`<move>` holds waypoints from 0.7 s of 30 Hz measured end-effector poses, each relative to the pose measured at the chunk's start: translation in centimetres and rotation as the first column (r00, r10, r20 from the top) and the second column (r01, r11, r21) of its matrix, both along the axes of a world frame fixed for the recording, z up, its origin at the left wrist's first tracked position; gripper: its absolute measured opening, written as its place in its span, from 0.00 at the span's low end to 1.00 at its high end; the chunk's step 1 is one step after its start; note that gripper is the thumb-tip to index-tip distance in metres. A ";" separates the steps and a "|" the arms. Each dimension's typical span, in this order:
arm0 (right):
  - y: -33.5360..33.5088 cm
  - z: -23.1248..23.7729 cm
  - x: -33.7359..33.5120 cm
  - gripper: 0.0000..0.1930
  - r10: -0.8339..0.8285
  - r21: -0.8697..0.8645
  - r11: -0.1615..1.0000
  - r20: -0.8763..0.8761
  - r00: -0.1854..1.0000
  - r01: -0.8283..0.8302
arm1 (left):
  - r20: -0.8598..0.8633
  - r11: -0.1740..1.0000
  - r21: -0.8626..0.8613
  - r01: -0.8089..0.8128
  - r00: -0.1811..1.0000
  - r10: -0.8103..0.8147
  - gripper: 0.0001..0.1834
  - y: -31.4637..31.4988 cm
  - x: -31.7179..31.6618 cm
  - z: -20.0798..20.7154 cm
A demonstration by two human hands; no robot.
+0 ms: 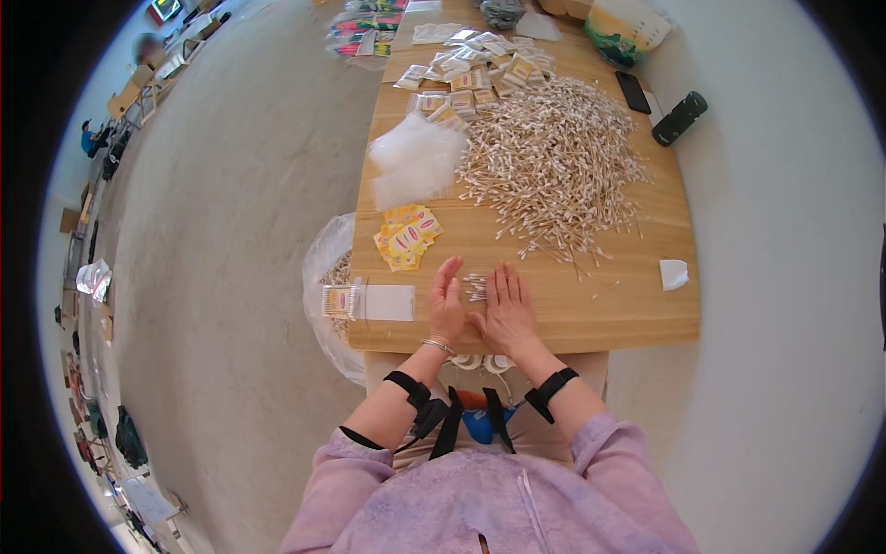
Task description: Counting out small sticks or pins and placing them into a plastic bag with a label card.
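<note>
Grey concrete floor; light wooden table (646,314) at centre, seen from above.

Left hand (446,303): fingers straight and together, set on edge on the tabletop, holding nothing, pressed against the left side of a small bundle of cotton swabs (476,285).
Right hand (507,307): flat, palm down, fingers extended, empty, lying just right of the same bundle.
Bundle: between both hands, near the table's front edge.

Large loose heap of cotton swabs (554,162): mid-table, beyond the hands.
Yellow printed labels (407,237): small stack, left of the hands.
Clear plastic sleeves (415,159): pile beside the heap.
Filled swab packets (475,78): far end.
One packed sleeve (369,301): front left corner.
Black phone (633,91) and dark cylinder (680,118): far right edge.
</note>
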State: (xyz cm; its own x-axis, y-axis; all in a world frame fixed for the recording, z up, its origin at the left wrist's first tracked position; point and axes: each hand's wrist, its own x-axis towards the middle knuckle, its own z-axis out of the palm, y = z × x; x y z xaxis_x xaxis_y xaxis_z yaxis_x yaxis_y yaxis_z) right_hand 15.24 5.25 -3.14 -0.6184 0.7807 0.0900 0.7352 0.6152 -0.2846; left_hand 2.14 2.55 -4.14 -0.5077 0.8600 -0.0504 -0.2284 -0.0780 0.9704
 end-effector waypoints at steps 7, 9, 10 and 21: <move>0.5 1.1 -0.3 0.46 -0.003 -0.059 0.998 0.176 0.984 0.014 | -0.040 1.000 0.001 0.031 0.999 -0.031 0.20 0.0 -0.1 0.2; -0.7 1.0 0.2 0.46 0.013 -0.092 0.996 0.191 0.981 0.005 | -0.077 0.999 -0.001 0.034 0.996 -0.034 0.20 -0.2 -0.1 0.2; -1.1 1.5 0.3 0.47 0.030 -0.097 0.995 0.191 0.981 -0.012 | -0.112 0.999 -0.002 0.046 0.993 -0.046 0.20 -0.3 -0.1 0.2; 0.7 1.1 0.6 0.45 -0.017 0.055 0.998 0.159 0.987 0.009 | -0.070 0.998 -0.018 0.054 0.996 -0.055 0.19 0.1 -0.2 0.2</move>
